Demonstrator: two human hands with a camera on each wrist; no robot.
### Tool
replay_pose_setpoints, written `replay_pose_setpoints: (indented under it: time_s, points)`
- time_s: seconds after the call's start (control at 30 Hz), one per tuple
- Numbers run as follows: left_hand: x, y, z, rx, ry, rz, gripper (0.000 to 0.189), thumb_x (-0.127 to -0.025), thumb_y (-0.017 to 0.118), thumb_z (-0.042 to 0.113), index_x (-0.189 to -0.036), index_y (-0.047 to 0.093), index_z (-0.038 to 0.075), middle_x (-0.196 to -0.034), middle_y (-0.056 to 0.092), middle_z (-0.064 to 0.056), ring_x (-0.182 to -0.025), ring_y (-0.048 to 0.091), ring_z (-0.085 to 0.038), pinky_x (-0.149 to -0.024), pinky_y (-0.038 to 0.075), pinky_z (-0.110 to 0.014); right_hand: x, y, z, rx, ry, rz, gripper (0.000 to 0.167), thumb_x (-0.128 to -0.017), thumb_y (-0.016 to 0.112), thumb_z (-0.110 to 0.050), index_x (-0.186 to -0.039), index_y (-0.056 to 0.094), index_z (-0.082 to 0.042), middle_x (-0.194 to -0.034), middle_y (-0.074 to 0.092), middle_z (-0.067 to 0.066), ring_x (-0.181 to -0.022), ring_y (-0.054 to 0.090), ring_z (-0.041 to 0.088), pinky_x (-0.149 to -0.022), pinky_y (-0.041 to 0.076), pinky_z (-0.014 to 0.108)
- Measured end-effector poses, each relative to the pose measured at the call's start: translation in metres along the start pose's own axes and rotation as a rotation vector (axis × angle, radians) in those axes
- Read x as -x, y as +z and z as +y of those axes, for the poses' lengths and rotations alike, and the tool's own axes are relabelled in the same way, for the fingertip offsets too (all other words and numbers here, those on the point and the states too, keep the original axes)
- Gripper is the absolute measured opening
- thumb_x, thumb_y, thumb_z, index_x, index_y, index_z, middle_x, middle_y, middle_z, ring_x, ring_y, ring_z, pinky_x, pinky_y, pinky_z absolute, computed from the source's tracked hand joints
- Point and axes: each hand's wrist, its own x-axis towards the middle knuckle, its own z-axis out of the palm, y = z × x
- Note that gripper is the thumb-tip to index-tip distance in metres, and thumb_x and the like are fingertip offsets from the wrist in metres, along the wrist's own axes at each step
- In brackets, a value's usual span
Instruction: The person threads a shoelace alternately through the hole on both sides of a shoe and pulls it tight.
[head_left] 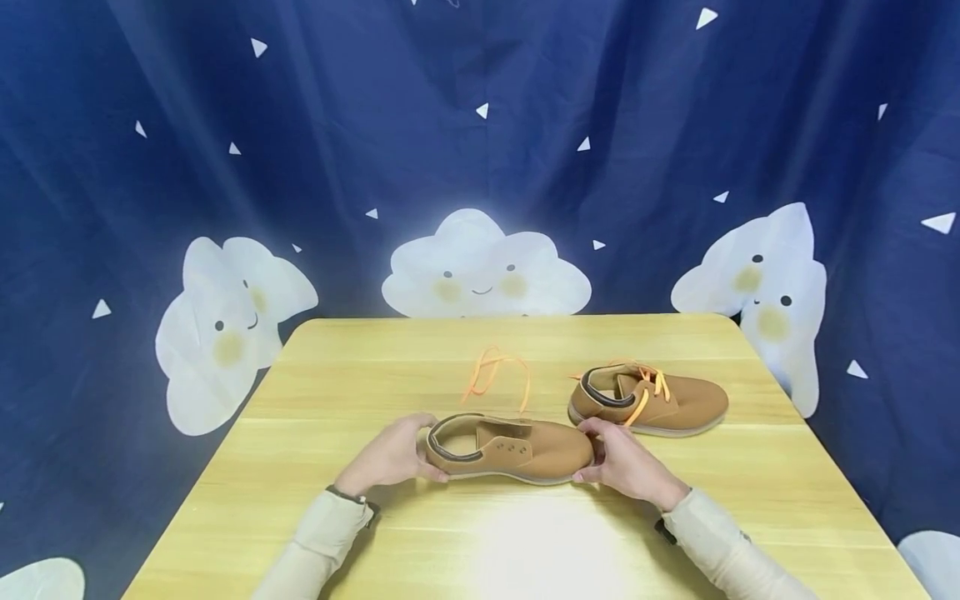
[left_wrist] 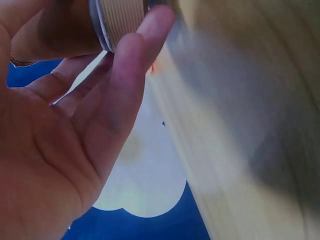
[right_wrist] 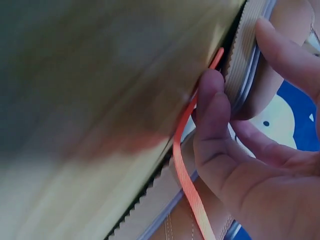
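Note:
A brown shoe (head_left: pixel 555 446) with bare eyelets lies sideways between my two hands, toe to the right. Around its heel, my left hand (head_left: pixel 393 454) grips with the thumb on the near side and the fingers on the far side. The left wrist view shows the ribbed sole edge (left_wrist: pixel 122 20) close against those fingers. My right hand (head_left: pixel 626 461) holds the toe between thumb and fingers. Right behind that hand sits a second brown shoe (head_left: pixel 693 400), threaded with an orange lace (head_left: pixel 639 408); in the right wrist view a lace strand (right_wrist: pixel 182 170) runs past the fingertips.
A loose orange shoelace (head_left: pixel 474 383) lies in loops on the wooden table (head_left: pixel 360 367), behind the unlaced shoe. Beyond the table's far edge hangs a dark blue curtain (head_left: pixel 337 108) with white clouds and triangles.

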Motion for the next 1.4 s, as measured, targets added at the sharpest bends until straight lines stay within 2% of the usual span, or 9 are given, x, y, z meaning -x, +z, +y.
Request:
replay_pose_setpoints:
  time_s: [0.13,0.37,0.6,0.67,0.8,0.93,1.07,1.23,1.4]
  points:
    - [-0.002,0.003,0.002,-0.024,0.027,-0.004,0.081,-0.067,0.096,0.038,-0.133,0.059,0.009,-0.113,0.068,0.001,-0.063,0.063,-0.004,-0.085,0.055,-0.038,0.004,-0.006,0.0,0.062,0.005,0.023,0.065,-0.079,0.089,-0.014,-0.132,0.056,0.005,-0.1,0.071,0.008,-0.077,0.066,0.008,-0.064,0.053,0.023]
    - [-0.008,0.003,0.005,-0.064,0.068,-0.043,0.076,-0.07,0.094,0.04,-0.13,0.059,0.011,-0.106,0.067,0.004,-0.066,0.061,-0.003,-0.093,0.053,-0.042,0.016,-0.016,0.002,0.186,0.037,0.042,0.065,-0.08,0.089,-0.018,-0.131,0.057,0.007,-0.089,0.069,0.004,-0.074,0.059,0.007,-0.064,0.049,0.023]
    - [-0.019,-0.03,-0.001,0.129,0.05,-0.276,0.069,-0.084,0.082,0.007,-0.145,0.049,-0.001,-0.133,0.064,-0.02,-0.088,0.074,-0.023,-0.081,0.062,-0.034,0.024,-0.028,0.0,0.205,0.01,-0.002,0.059,-0.081,0.087,-0.015,-0.128,0.059,0.008,-0.091,0.069,0.005,-0.075,0.059,0.004,-0.065,0.05,0.022]
    - [-0.032,-0.047,-0.002,0.137,0.028,-0.276,0.063,-0.092,0.074,0.008,-0.148,0.047,-0.002,-0.137,0.061,-0.024,-0.096,0.074,-0.032,-0.09,0.061,-0.042,0.022,-0.033,-0.003,0.194,-0.007,-0.011,0.052,-0.085,0.084,-0.01,-0.127,0.06,0.009,-0.09,0.068,0.004,-0.073,0.06,0.004,-0.062,0.05,0.022]
    - [-0.07,-0.075,-0.004,0.191,0.023,-0.161,0.047,-0.104,0.06,0.017,-0.145,0.051,-0.005,-0.134,0.064,-0.026,-0.109,0.071,-0.041,-0.101,0.056,-0.053,0.014,-0.036,-0.008,0.19,-0.046,0.022,0.037,-0.091,0.076,-0.006,-0.123,0.064,0.008,-0.086,0.067,0.0,-0.068,0.058,0.001,-0.059,0.049,0.022]
    - [-0.109,-0.086,-0.004,0.247,-0.019,-0.04,0.046,-0.107,0.055,0.021,-0.144,0.051,-0.006,-0.14,0.061,-0.028,-0.12,0.066,-0.045,-0.106,0.052,-0.057,0.006,-0.029,-0.009,0.195,-0.059,0.045,0.03,-0.093,0.074,-0.008,-0.12,0.067,0.006,-0.083,0.066,-0.003,-0.069,0.055,-0.001,-0.061,0.048,0.021]
    - [-0.139,-0.082,-0.003,0.269,-0.079,-0.012,0.048,-0.107,0.054,0.024,-0.146,0.05,-0.004,-0.144,0.058,-0.028,-0.126,0.062,-0.045,-0.11,0.05,-0.056,0.005,-0.024,-0.007,0.165,-0.051,0.039,0.028,-0.095,0.073,-0.009,-0.118,0.068,0.007,-0.081,0.065,-0.001,-0.065,0.054,0.0,-0.059,0.048,0.022]
    - [-0.162,-0.065,-0.004,0.336,-0.114,-0.122,0.052,-0.107,0.052,0.027,-0.15,0.045,-0.003,-0.154,0.048,-0.027,-0.136,0.052,-0.049,-0.117,0.042,-0.057,0.007,-0.023,-0.001,0.136,-0.044,-0.011,0.034,-0.098,0.07,-0.013,-0.124,0.064,0.008,-0.083,0.064,0.001,-0.063,0.056,0.002,-0.056,0.048,0.022]
    - [-0.175,-0.046,-0.014,0.327,-0.136,-0.181,0.049,-0.106,0.053,0.027,-0.146,0.051,-0.001,-0.15,0.053,-0.023,-0.133,0.056,-0.043,-0.117,0.042,-0.056,0.007,-0.022,0.001,0.135,-0.041,-0.031,0.038,-0.1,0.069,-0.018,-0.128,0.063,0.006,-0.085,0.064,0.0,-0.064,0.057,0.003,-0.057,0.049,0.023]
